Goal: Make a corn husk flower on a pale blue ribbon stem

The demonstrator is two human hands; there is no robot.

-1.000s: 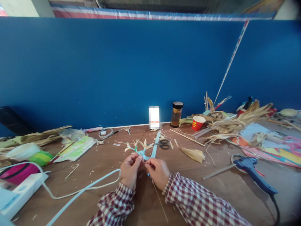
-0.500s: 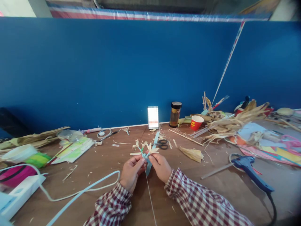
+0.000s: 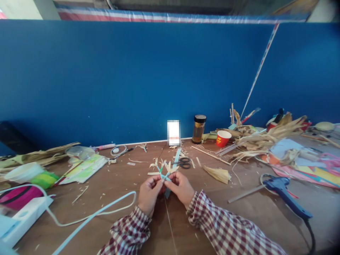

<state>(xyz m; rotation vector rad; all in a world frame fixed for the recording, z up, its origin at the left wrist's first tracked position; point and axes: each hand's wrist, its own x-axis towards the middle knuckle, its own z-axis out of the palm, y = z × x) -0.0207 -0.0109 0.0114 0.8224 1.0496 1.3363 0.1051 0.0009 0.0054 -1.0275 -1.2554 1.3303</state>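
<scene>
My left hand (image 3: pixel 149 193) and my right hand (image 3: pixel 182 188) meet over the middle of the brown table (image 3: pixel 132 219), both in checked sleeves. Each pinches a small craft flower (image 3: pixel 164 170) of pale corn-husk petals bound with light blue ribbon. The fingers are closed around the ribbon just under the petals. A thin stem (image 3: pixel 169 223) runs from the flower down toward me between my wrists. Black scissors (image 3: pixel 183 162) lie just beyond the flower.
A blue glue gun (image 3: pixel 284 191) with cord lies at right. A corn husk piece (image 3: pixel 218 174), a red cup (image 3: pixel 222 138), a dark jar (image 3: pixel 199 129) and a husk pile (image 3: pixel 265 140) sit behind. White cable (image 3: pixel 79 217), a white power strip (image 3: pixel 23 216) and tape rolls (image 3: pixel 34 177) are at left.
Both hands rose slightly and drew together, gathering the blue ribbon in from a loose loop to a tight wrap under the husk petals. The thin stem now hangs straight toward me.
</scene>
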